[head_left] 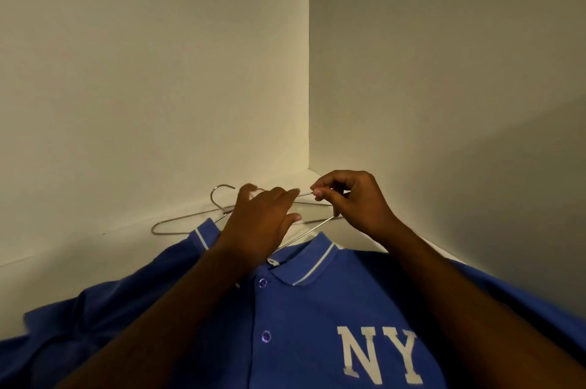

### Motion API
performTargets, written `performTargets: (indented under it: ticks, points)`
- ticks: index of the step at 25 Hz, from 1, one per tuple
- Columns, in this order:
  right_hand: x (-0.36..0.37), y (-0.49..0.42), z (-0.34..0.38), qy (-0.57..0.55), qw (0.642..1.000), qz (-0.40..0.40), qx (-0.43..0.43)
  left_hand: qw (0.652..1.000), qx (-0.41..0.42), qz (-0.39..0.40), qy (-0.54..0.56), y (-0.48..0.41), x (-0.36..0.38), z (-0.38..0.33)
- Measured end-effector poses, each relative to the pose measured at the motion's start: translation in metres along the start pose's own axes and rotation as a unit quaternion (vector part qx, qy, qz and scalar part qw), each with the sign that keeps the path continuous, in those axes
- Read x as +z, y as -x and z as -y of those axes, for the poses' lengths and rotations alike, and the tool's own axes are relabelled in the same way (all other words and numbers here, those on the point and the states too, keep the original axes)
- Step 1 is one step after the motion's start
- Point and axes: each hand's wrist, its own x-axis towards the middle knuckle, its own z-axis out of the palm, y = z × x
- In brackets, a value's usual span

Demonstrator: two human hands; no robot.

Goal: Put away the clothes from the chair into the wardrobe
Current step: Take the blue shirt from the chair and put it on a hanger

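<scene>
A blue polo shirt with white "NY" letters and a white-striped collar lies flat on a white wardrobe shelf, front up. Thin metal wire hangers lie just beyond its collar, one wire running down into the neck opening. My right hand pinches a hanger wire between thumb and fingertips above the collar. My left hand rests over the hangers at the collar with its fingers curled around the wires; its grip is partly hidden.
White wardrobe walls meet in a corner right behind the hangers. The shirt's left sleeve spreads toward the shelf's near left edge.
</scene>
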Motion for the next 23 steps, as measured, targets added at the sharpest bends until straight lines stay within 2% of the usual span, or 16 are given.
performTargets:
  ticks: [3, 5, 7, 9, 10, 14, 20, 23]
  points:
    - [-0.008, -0.001, -0.002, 0.048, 0.998, -0.026, 0.013, 0.995, 0.027, -0.042, 0.085, 0.004, 0.027, 0.016]
    - [-0.018, -0.004, -0.002, 0.058, 0.993, -0.028, 0.103, 0.992, 0.017, -0.064, 0.107, 0.011, 0.03, 0.026]
    - [-0.034, -0.004, 0.0, 0.066, 0.97, 0.103, 0.211, 0.992, 0.013, -0.072, 0.105, 0.012, 0.028, 0.026]
    - [-0.05, -0.001, -0.002, 0.093, 0.927, 0.259, 0.254, 0.99, -0.002, -0.074, 0.12, 0.011, 0.025, 0.026]
    - [-0.054, 0.001, -0.003, 0.097, 0.913, 0.31, 0.245, 0.988, -0.009, -0.084, 0.129, 0.01, 0.025, 0.027]
    - [-0.037, 0.0, -0.011, 0.016, 0.899, 0.42, 0.12, 0.981, -0.018, -0.117, 0.15, 0.008, 0.02, 0.024]
    - [-0.04, 0.001, -0.015, -0.003, 0.914, 0.389, 0.115, 0.989, 0.033, -0.078, 0.124, 0.004, 0.009, 0.05]
    - [-0.063, 0.0, -0.017, 0.013, 0.944, 0.307, 0.124, 0.988, 0.084, -0.03, 0.126, 0.007, 0.01, 0.062]
